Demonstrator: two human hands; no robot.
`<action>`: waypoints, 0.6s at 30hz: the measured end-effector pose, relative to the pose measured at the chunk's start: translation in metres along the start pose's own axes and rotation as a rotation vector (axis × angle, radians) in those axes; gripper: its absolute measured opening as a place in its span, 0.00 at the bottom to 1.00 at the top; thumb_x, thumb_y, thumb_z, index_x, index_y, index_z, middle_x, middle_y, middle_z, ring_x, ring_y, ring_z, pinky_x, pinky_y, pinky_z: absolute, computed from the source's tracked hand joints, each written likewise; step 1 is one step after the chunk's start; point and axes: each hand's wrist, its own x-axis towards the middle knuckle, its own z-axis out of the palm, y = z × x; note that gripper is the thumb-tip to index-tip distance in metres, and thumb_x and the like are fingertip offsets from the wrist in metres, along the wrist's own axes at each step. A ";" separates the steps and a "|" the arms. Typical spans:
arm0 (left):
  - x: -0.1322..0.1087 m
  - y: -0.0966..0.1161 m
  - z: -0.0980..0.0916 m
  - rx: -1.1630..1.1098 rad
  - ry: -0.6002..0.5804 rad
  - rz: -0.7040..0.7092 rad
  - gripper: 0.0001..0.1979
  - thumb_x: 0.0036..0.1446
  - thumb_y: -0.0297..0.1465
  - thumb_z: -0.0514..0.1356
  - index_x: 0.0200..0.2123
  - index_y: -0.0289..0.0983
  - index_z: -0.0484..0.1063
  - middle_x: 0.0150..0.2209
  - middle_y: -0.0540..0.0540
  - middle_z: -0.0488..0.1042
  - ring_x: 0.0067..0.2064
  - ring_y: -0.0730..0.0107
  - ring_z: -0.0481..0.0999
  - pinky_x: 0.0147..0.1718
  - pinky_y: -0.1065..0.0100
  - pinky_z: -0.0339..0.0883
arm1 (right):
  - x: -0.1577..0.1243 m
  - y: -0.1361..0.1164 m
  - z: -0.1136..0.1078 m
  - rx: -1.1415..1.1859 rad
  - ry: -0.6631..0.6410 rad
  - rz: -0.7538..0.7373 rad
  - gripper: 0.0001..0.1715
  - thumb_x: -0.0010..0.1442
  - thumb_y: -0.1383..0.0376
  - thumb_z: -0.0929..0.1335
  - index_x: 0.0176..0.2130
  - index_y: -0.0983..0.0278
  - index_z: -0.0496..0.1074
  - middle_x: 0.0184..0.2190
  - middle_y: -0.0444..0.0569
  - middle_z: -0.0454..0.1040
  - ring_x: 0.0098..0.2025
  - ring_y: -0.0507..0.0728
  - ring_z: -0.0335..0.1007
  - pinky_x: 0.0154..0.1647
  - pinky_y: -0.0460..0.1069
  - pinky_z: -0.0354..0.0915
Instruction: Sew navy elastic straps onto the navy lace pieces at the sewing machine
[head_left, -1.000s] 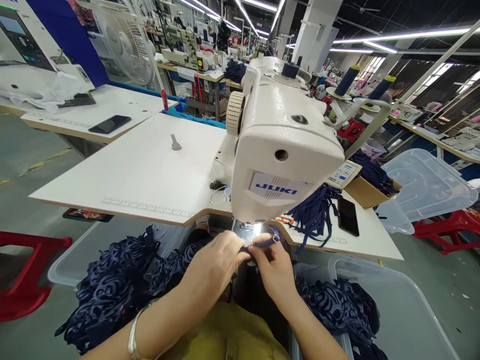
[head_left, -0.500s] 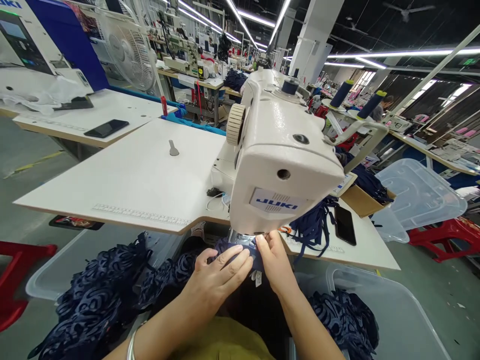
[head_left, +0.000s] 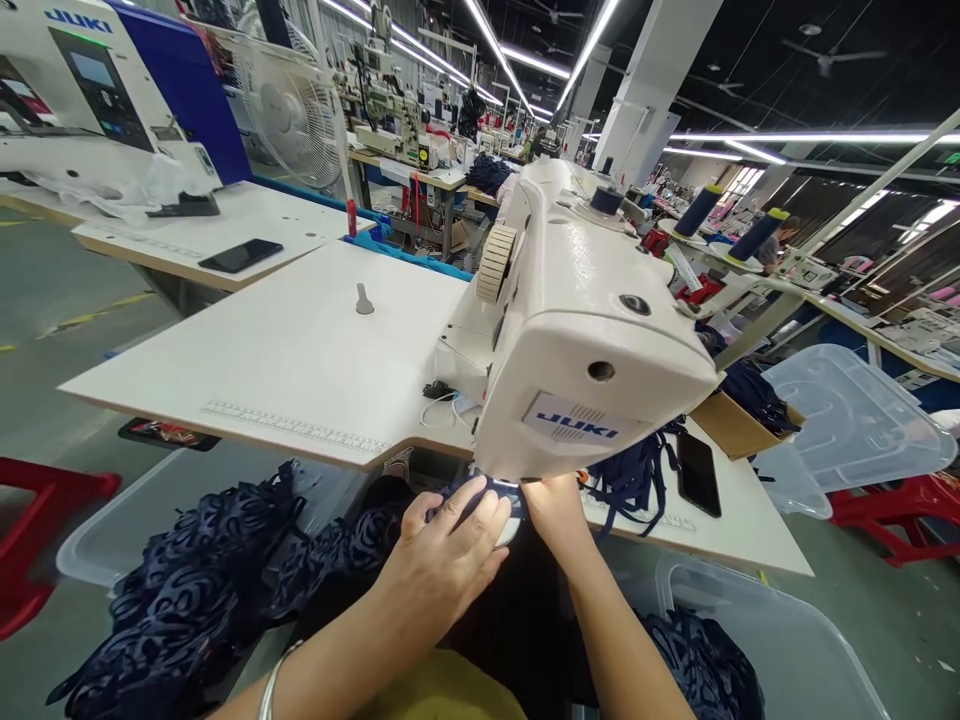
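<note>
A glossy, rounded cream sewing machine (head_left: 600, 330) dominates. From it, one translucent plastic tub (head_left: 94, 545) at eight o'clock and another (head_left: 795, 630) at five hold crumpled navy scroll-patterned pieces (head_left: 172, 590); a cardboard box (head_left: 731, 430) at four holds navy straps (head_left: 754, 390). The left hand (head_left: 454, 545), fingers slightly parted, lies over smooth navy fabric (head_left: 507, 490) at seven, beneath the machine's head; the right hand (head_left: 553, 510) hides its fingertips, grip untellable.
</note>
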 end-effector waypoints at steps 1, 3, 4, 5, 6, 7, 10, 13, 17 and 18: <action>0.000 0.000 0.000 -0.004 -0.004 -0.001 0.15 0.63 0.34 0.57 0.52 0.40 0.70 0.48 0.48 0.77 0.54 0.62 0.71 0.52 0.59 0.50 | 0.001 0.000 0.000 0.007 -0.003 -0.011 0.11 0.51 0.70 0.61 0.29 0.63 0.73 0.26 0.48 0.77 0.35 0.58 0.71 0.36 0.49 0.65; 0.001 0.001 -0.001 -0.024 -0.018 -0.016 0.15 0.63 0.34 0.57 0.52 0.40 0.70 0.48 0.47 0.76 0.54 0.61 0.71 0.52 0.58 0.50 | 0.002 0.001 0.000 0.015 -0.020 -0.026 0.15 0.51 0.71 0.61 0.32 0.62 0.75 0.27 0.47 0.78 0.36 0.59 0.72 0.38 0.50 0.65; 0.002 0.001 -0.001 -0.038 -0.025 -0.027 0.15 0.63 0.33 0.57 0.52 0.40 0.70 0.48 0.47 0.76 0.53 0.61 0.71 0.52 0.58 0.50 | 0.002 0.001 0.000 0.019 -0.026 -0.029 0.16 0.51 0.71 0.61 0.34 0.62 0.76 0.27 0.47 0.78 0.36 0.59 0.73 0.38 0.50 0.66; 0.002 0.002 -0.002 -0.052 -0.030 -0.038 0.15 0.63 0.33 0.57 0.52 0.40 0.70 0.48 0.47 0.76 0.53 0.61 0.72 0.52 0.58 0.50 | 0.003 0.002 0.000 0.021 -0.030 -0.028 0.17 0.51 0.71 0.61 0.35 0.62 0.76 0.27 0.47 0.78 0.35 0.59 0.73 0.38 0.50 0.66; 0.003 0.002 -0.003 -0.062 -0.033 -0.047 0.15 0.63 0.33 0.57 0.52 0.40 0.70 0.48 0.47 0.76 0.53 0.61 0.72 0.52 0.58 0.50 | 0.003 0.002 0.000 0.022 -0.028 -0.024 0.18 0.51 0.71 0.61 0.37 0.62 0.76 0.27 0.47 0.78 0.34 0.59 0.73 0.37 0.50 0.67; 0.004 0.003 -0.003 -0.070 -0.034 -0.053 0.15 0.63 0.33 0.57 0.52 0.40 0.70 0.48 0.47 0.77 0.53 0.61 0.72 0.52 0.58 0.50 | 0.004 0.002 0.000 0.020 -0.022 -0.021 0.18 0.51 0.70 0.62 0.38 0.62 0.77 0.27 0.48 0.78 0.34 0.59 0.73 0.36 0.50 0.67; 0.005 0.003 -0.004 -0.083 -0.034 -0.060 0.14 0.63 0.33 0.56 0.52 0.40 0.70 0.49 0.47 0.77 0.53 0.61 0.72 0.51 0.58 0.50 | 0.005 0.003 0.000 0.014 -0.019 -0.041 0.18 0.52 0.69 0.63 0.40 0.63 0.76 0.27 0.48 0.79 0.34 0.60 0.73 0.37 0.51 0.68; 0.006 0.004 -0.005 -0.088 -0.038 -0.067 0.15 0.63 0.33 0.56 0.52 0.40 0.70 0.49 0.47 0.76 0.53 0.61 0.72 0.51 0.58 0.50 | 0.005 0.003 -0.001 0.012 -0.032 -0.076 0.19 0.53 0.69 0.63 0.42 0.62 0.76 0.29 0.48 0.79 0.34 0.59 0.74 0.37 0.51 0.68; 0.006 0.004 -0.006 -0.091 -0.028 -0.066 0.15 0.62 0.33 0.56 0.52 0.39 0.70 0.49 0.47 0.77 0.52 0.61 0.72 0.51 0.59 0.50 | 0.004 0.004 -0.001 0.014 -0.027 -0.068 0.19 0.54 0.70 0.63 0.43 0.62 0.76 0.30 0.48 0.79 0.34 0.59 0.73 0.37 0.51 0.68; 0.006 0.004 -0.005 -0.091 -0.027 -0.063 0.15 0.62 0.32 0.56 0.52 0.39 0.70 0.49 0.47 0.76 0.52 0.61 0.72 0.51 0.59 0.50 | 0.003 0.005 0.000 0.013 -0.018 -0.065 0.19 0.54 0.70 0.63 0.43 0.62 0.76 0.31 0.48 0.79 0.35 0.59 0.74 0.38 0.51 0.68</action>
